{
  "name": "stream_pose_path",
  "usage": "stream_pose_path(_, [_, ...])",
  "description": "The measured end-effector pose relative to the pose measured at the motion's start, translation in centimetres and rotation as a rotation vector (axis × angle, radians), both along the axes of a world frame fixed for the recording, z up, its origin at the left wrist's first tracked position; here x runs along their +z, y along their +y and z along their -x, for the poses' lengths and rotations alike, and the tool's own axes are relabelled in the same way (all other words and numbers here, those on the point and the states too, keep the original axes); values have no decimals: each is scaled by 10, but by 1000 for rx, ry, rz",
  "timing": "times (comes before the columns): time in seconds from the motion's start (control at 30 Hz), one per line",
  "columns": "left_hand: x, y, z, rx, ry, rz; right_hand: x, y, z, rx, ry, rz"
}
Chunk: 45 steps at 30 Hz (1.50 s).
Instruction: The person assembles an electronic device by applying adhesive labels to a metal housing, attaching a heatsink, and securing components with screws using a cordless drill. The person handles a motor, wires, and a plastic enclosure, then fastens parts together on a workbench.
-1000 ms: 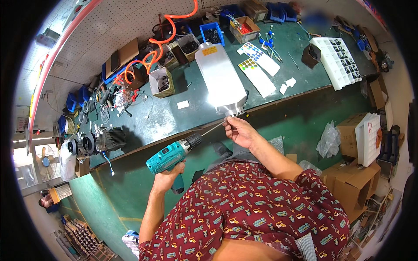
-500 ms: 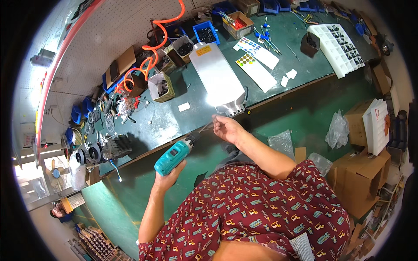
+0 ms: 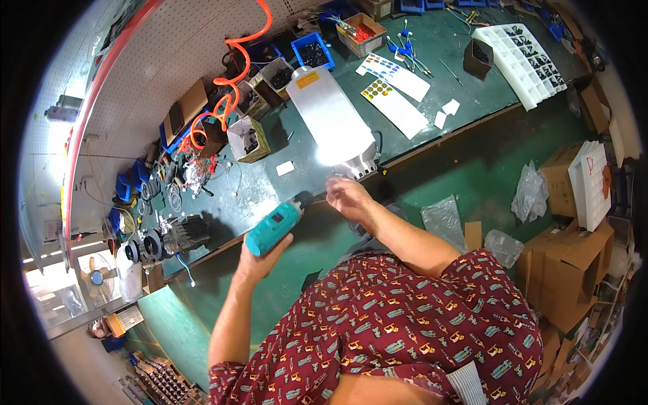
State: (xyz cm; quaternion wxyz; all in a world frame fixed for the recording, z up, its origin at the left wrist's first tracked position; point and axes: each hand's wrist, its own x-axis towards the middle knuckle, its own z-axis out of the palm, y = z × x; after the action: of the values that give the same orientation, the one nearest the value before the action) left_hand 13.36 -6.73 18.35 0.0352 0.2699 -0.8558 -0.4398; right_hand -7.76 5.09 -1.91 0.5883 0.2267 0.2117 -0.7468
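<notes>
My left hand (image 3: pixel 266 259) is wrapped round the grip of a teal cordless drill (image 3: pixel 273 227), held over the bench's front edge with its dark chuck facing forward and right. My right hand (image 3: pixel 348 197) is at the near end of a long silver metal housing (image 3: pixel 332 111). Its fingers are curled together, and what they hold, if anything, is too small and blurred to make out. The housing lies on the bench with a yellow label on its far end, slots in its near end and a short black cable at its right corner.
On the green bench (image 3: pixel 307 152) are sticker sheets (image 3: pixel 395 108), parts boxes (image 3: pixel 248 140), a blue bin (image 3: pixel 312 52) and a white compartment tray (image 3: pixel 520 64). A motor (image 3: pixel 185 233) sits at the left end. An orange coiled hose (image 3: pixel 236 81) hangs behind. Cardboard boxes (image 3: pixel 560 270) stand at right.
The drill has moved forward and no longer points straight at my right hand. My right hand has turned palm downward, staying by the housing's near end. The view has shifted slightly.
</notes>
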Motion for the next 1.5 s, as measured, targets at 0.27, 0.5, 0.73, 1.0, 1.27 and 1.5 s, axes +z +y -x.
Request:
stream_pose_path(0.27, [74,-45,119,-340,-449,248,29,37,12,273,289,-116])
stream_pose_path(0.5, [74,-51,149,-447,-471,298,19,86,30,212,265,-172])
stream_pose_path(0.73, [62,-51,139,-404,-318,231,44,106,48,190,374,-179])
stream_pose_path(1.0, [92,-53,119,-200,-348,-4,39,105,67,89,548,-261])
stream_pose_path(1.27, [66,-28,69,111,-247,-428,43,111,84,-64,401,-82])
stream_pose_path(1.5, [23,10,76,187,-143,-563,47,112,87,-131,389,-6])
